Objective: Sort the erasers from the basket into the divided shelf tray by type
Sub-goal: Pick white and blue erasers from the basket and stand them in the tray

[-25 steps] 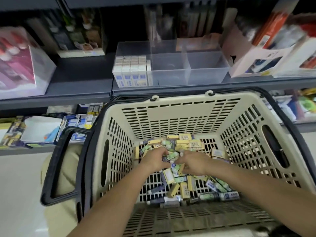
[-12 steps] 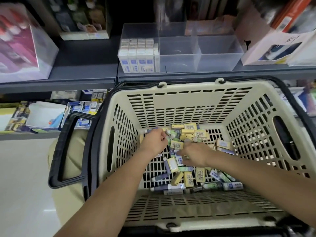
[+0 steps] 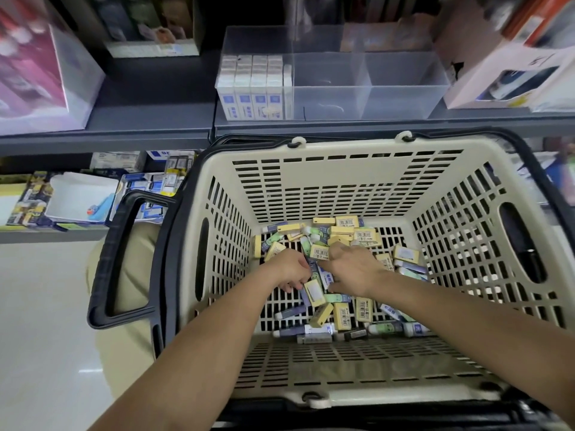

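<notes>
A beige basket [image 3: 342,150] with black handles holds a loose pile of erasers [image 3: 345,312] in yellow, green and purple-blue sleeves. Both my hands are down in the pile, close together. My left hand [image 3: 291,270] has its fingers curled down onto erasers beside a yellow-sleeved one [image 3: 314,292]. My right hand [image 3: 353,269] pinches a blue-and-white eraser [image 3: 326,276] between thumb and fingers. On the shelf behind stands the clear divided tray [image 3: 404,88]. Its left compartment holds upright rows of white-and-blue erasers [image 3: 255,88]; the middle and right compartments hold nothing.
A pink-and-white box [image 3: 40,73] sits on the shelf at the left, and a white box [image 3: 510,79] at the right of the tray. The lower shelf at the left carries stationery packs [image 3: 149,188]. A black basket handle [image 3: 124,259] hangs out to the left.
The view has tilted down and closer to the basket. Both hands have shifted slightly toward me in the pile and drawn together over the erasers.
</notes>
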A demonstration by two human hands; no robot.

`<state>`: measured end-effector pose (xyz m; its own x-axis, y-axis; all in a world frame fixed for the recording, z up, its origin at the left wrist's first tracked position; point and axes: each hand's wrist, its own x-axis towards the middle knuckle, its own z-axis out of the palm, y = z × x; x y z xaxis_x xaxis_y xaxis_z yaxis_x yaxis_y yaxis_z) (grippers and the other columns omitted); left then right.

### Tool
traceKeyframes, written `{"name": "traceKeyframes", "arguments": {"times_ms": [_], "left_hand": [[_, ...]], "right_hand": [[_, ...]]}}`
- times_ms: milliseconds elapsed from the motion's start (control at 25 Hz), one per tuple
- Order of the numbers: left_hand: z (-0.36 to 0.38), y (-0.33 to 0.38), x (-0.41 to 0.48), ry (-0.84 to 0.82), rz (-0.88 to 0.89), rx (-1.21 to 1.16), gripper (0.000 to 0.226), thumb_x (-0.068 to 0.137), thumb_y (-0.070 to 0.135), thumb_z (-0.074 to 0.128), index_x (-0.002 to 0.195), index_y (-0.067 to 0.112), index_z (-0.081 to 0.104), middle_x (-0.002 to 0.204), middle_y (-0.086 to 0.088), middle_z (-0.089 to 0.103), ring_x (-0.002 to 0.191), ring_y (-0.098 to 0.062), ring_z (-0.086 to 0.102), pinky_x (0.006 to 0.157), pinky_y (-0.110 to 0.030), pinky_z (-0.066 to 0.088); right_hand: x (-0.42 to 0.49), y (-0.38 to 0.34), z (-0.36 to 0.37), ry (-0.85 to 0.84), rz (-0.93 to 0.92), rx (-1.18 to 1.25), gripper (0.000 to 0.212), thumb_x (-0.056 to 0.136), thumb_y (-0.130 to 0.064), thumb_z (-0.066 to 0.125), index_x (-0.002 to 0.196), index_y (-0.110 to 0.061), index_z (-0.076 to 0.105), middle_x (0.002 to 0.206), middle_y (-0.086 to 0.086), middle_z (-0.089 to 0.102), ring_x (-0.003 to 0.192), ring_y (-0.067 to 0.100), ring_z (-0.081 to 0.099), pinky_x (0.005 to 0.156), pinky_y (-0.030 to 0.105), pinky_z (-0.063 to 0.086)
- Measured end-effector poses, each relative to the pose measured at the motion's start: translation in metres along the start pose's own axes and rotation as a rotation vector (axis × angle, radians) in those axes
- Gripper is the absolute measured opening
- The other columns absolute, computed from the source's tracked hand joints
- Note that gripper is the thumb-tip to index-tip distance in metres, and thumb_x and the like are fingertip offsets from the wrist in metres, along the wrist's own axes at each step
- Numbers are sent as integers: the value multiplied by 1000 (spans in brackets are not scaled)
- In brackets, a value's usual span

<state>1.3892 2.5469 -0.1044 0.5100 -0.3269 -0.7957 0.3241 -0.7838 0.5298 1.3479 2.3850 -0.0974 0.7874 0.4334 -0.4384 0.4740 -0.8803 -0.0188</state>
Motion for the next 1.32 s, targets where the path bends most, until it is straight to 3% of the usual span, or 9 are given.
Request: {"name": "traceKeyframes", "arguments": {"times_ms": [160,320,440,520,680,800,960,1120,1320], "left_hand": [[2,6,-3,-110,-122,-280,30,96,32,50,100,5,61,97,-10,68,72,-14,63,56,-21,51],[15,13,-3,-97,-214,-722,35,93,29,56,110,-1,56,111,-16,65,84,-20,66,75,-27,55],[10,6,-5,-124,-244,-677,38,87,14,65,120,0,55,115,-15,63,89,-20,65,79,-28,54],[-4,2,-7,-137,-242,-652,30,87,8,63,116,1,57,115,-14,64,89,-22,66,77,-29,54],[-16,4,-13,-152,-173,-625,32,88,7,61,119,5,53,124,-13,60,93,-22,66,79,-33,54],[-11,8,-16,-229,-131,-608,37,88,6,62,122,12,51,122,-8,59,95,-23,66,79,-36,54],[-13,7,-17,-222,-134,-581,32,88,3,59,119,9,55,111,-10,62,91,-22,64,86,-41,53],[-8,7,-15,-184,-141,-507,25,88,12,63,112,7,57,90,-5,63,86,-17,62,90,-39,51],[-7,7,-12,-195,-98,-423,22,85,18,67,104,12,57,87,-3,66,77,-14,64,74,-30,52]], "right_hand": [[-10,13,0,91,-73,152,36,96,-41,37,110,-17,60,98,3,61,96,20,55,79,35,49],[-16,8,-6,101,-91,440,27,96,-28,47,106,-14,68,91,5,67,82,18,61,82,34,49],[-20,1,-10,91,-74,605,20,92,-23,55,102,-15,70,85,-7,68,71,3,58,75,24,45],[-27,-1,-9,-57,-75,622,17,91,-22,56,93,-15,71,78,-11,65,64,-1,54,68,23,44],[-36,-19,2,-436,-176,292,19,89,-16,49,85,-5,63,77,11,61,74,28,54,69,33,46],[-31,-30,4,-462,-148,188,25,91,-23,49,106,-8,62,102,10,60,96,30,56,72,32,43],[-28,-41,9,-442,-127,239,16,86,-17,55,98,-9,61,107,10,58,97,29,56,80,38,51],[-30,-43,11,-432,-34,394,17,86,-15,56,103,-15,60,112,5,58,102,24,55,85,37,50],[-29,-43,5,-459,9,535,31,86,-12,58,117,-10,58,111,9,65,101,25,59,81,31,48]]}}
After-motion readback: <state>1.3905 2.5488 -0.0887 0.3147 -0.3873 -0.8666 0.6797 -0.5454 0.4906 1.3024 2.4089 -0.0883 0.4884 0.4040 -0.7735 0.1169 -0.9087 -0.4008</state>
